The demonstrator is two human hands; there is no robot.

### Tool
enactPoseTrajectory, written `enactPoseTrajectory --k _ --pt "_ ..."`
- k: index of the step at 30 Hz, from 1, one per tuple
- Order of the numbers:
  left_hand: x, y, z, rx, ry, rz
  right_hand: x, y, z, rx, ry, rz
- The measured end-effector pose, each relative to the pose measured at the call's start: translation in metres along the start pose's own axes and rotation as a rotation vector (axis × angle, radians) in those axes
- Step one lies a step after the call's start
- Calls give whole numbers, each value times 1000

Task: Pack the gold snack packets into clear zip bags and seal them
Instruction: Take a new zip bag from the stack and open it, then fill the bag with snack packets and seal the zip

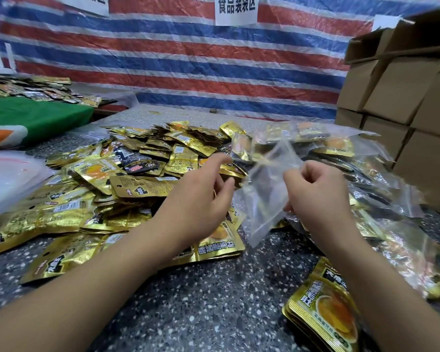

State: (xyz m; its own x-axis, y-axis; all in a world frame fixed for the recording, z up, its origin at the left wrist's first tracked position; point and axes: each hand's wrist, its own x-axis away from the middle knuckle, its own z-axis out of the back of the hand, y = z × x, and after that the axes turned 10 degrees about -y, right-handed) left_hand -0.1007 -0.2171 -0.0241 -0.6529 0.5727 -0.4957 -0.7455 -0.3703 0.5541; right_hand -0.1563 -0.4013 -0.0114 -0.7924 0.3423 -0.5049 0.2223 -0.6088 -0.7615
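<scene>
Small stack of gold packets (325, 311) at 5 o'clock on speckled table (201, 301), waiting. My right hand (315, 196) pinches empty clear zip bag (267, 189) at centre. Left hand (201, 199) fingers loose, half spread, holding nothing, just beside bag mouth. Risk: thin film slips, mouth stays stuck. Loose gold packet heap (137, 179) at 10 o'clock could slide. Filled bags (341, 148) at 1 o'clock.

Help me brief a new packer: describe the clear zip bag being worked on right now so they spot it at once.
Start at the big heap of gold snack packets on the speckled table. Above its near right edge, the right hand pinches a clear zip bag, with the left hand beside it. Unlike the filled bags lying to the right, it is lifted and appears empty.
</scene>
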Motion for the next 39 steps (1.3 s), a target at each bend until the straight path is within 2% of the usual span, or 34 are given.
enactPoseTrajectory --k 2,5,10,16,22,28,33,36,39 --pt "4 6 0 -110 12 -125 -1 1 -2 -58 -16 -6" --pt "12 18 1 -214 -72 -283 -1 3 -4 -131 -38 -13" --pt "17 26 0 -276 -152 -364 0 4 -7 -200 -58 -30" --pt "14 20 2 -440 -219 -342 -5 9 -3 -220 0 -107" --pt "6 9 4 -262 -188 -193 -12 11 13 -163 75 -198" --pt "2 5 15 -35 -10 -219 -8 -4 13 -222 -54 -186" --pt "-1 -5 17 63 61 -204 -5 -12 10 -135 -128 -74" --pt "-2 -11 14 41 17 -190 -16 -21 12 -35 -94 -50" --pt "-1 -15 9 -31 -49 -168 -44 -35 12 234 -124 2"
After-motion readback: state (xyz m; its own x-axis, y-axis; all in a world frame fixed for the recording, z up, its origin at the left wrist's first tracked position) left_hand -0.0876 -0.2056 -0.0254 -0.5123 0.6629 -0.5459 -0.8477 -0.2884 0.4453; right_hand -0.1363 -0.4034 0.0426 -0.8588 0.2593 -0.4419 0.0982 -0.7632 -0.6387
